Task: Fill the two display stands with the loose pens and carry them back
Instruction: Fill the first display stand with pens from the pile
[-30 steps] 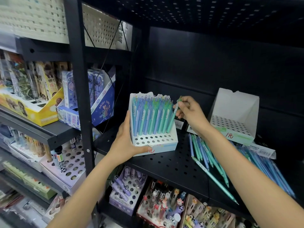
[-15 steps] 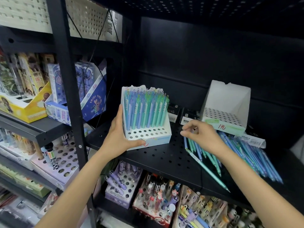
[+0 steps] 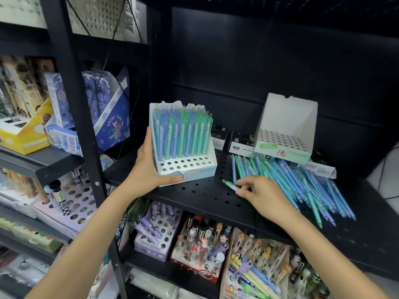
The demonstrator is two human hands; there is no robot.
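We're mid-fill on the first stand (image 3: pixel 183 147): back rows full of blue and green pens, front two rows of holes open. Left hand (image 3: pixel 149 167) holds it at its left side on the black perforated shelf (image 3: pixel 200 195), fingers wrapped round the side, thumb across the front lip. Right hand (image 3: pixel 259 195) is down at the near edge of the loose pens (image 3: pixel 302 182), grip pinching one pen (image 3: pixel 230 184) at fingertips, its tip pointing left toward the stand. Second stand (image 3: pixel 285 130) sits empty behind the pile, propped on small boxes (image 3: pixel 239 143). Next move, our read: lift the pinched pen, turn it upright, drop it into a free front hole. Lots of pens left, so the task looks under half done.
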